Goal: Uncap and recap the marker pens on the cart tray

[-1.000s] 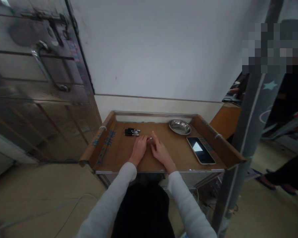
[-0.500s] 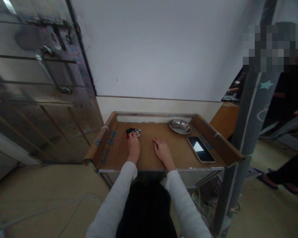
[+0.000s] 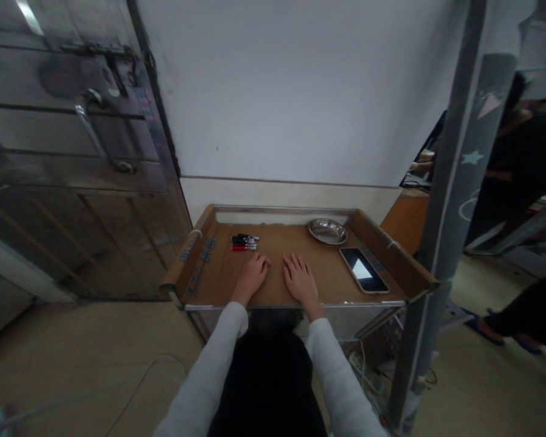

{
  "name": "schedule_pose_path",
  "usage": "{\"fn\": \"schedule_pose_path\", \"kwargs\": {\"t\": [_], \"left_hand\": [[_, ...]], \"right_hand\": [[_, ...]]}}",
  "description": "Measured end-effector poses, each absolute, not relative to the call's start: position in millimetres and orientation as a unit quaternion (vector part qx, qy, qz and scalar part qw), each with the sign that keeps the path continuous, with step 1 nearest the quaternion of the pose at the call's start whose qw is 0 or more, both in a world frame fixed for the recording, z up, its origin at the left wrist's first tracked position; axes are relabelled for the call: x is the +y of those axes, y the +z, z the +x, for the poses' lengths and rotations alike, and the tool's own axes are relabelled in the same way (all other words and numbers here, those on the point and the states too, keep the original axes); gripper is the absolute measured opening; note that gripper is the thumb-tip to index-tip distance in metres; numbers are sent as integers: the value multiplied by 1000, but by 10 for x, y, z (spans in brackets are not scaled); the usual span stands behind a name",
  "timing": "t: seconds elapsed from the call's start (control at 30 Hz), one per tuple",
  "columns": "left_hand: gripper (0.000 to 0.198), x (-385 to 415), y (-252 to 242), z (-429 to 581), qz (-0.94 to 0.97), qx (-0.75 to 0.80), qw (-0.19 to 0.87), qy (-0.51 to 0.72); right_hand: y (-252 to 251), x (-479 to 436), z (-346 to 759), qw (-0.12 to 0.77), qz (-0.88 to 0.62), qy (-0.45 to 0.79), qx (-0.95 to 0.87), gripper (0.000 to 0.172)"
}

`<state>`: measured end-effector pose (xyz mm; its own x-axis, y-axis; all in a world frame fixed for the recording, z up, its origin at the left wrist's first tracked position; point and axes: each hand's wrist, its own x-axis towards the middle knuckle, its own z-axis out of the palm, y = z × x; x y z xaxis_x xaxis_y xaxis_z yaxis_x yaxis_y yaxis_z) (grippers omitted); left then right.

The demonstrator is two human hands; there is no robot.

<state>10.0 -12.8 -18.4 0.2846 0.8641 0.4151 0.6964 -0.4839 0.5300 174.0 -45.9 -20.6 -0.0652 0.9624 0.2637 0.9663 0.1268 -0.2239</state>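
Several pens (image 3: 244,242), black ones and a red one nearest me, lie side by side on the brown cardboard (image 3: 277,237) lining the small table. My left hand (image 3: 253,274) rests on the cardboard just below and right of them, apart from them and holding nothing; its fingers are loosely bent and partly overlap. Flat on the cardboard to its right is my right hand (image 3: 301,280), palm down with the fingers slightly spread. A round metal dish (image 3: 327,232) sits at the back right, and a phone (image 3: 364,271) lies in front of it.
Cardboard flaps rise along both sides of the table, and a metal rail (image 3: 282,210) runs along its back. To the left stands a metal door (image 3: 73,152) with a handle. A grey post (image 3: 450,182) stands at the right, with a person (image 3: 528,158) in dark clothes beyond.
My left hand has drawn away from the pens, back and to the right, so they lie uncovered. The right hand stays on the cardboard. The view has shifted slightly.
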Motion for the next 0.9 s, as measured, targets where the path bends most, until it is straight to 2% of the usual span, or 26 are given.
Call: {"fn": "schedule_pose_path", "kwargs": {"t": [0.2, 0.3, 0.43, 0.6, 0.7, 0.9], "left_hand": [[18, -141, -172, 117, 794, 499, 110, 331], [17, -143, -132, 123, 764, 543, 26, 347], [26, -83, -106, 99, 654, 643, -69, 394], [23, -44, -145, 81, 644, 685, -82, 329], [20, -42, -159, 109, 681, 654, -83, 318], [19, 146, -196, 215, 779, 555, -19, 291]], "right_hand": [[-184, -447, 1740, 171, -666, 3, -727, 45], [-178, -447, 1741, 170, -667, 14, -725, 45], [-177, -453, 1743, 186, -664, 21, -723, 45], [-201, -440, 1768, 236, -646, 11, -725, 41], [-217, -365, 1793, 269, -635, 16, -724, 39], [-237, 76, 1780, 339, -559, 25, -756, 41]]}}
